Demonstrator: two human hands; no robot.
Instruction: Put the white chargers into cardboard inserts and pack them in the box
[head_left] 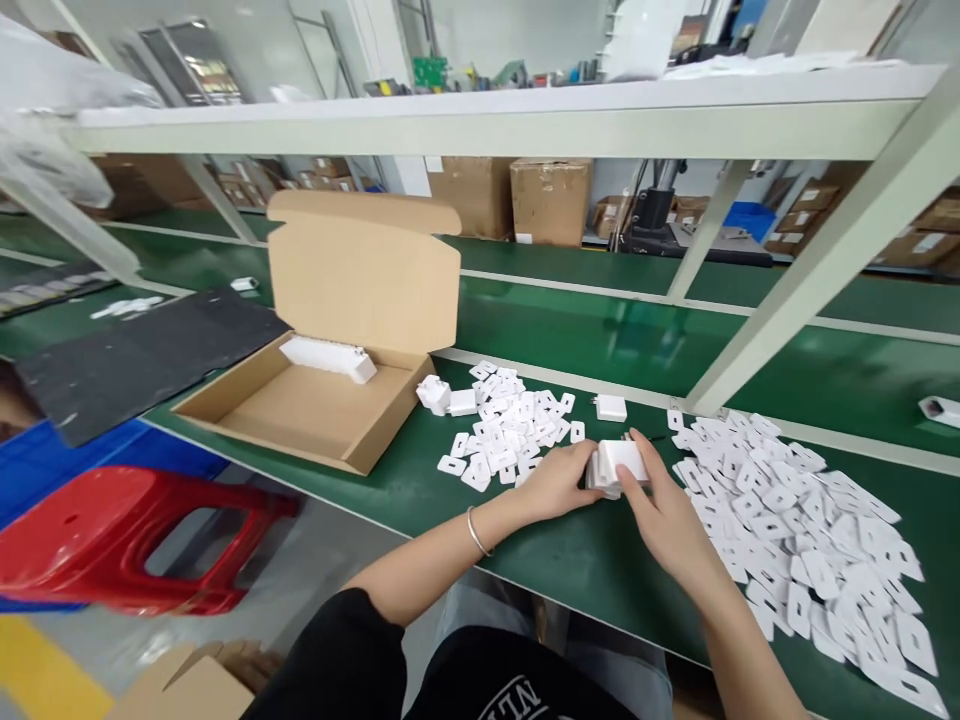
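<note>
Both hands meet over the green bench, closed around a small group of white charger blocks [624,458]. My left hand [556,482] grips their left side, with thumb and fingers curled around it. My right hand [666,508] pinches the right side, its thumb lying across the front. How many blocks are in the grip is partly hidden by the fingers. Just behind them lies a single white charger [610,408] with its prongs to the left. Left of my hands is a pile of flat white pieces with slots [510,425], with two more chargers [463,402] at its edge.
An open cardboard box [360,395] at left holds a row of white blocks [326,357]. A larger heap of slotted white pieces [795,530] spreads at right. A slanted shelf post [817,240] rises behind. A red stool [135,540] stands at lower left.
</note>
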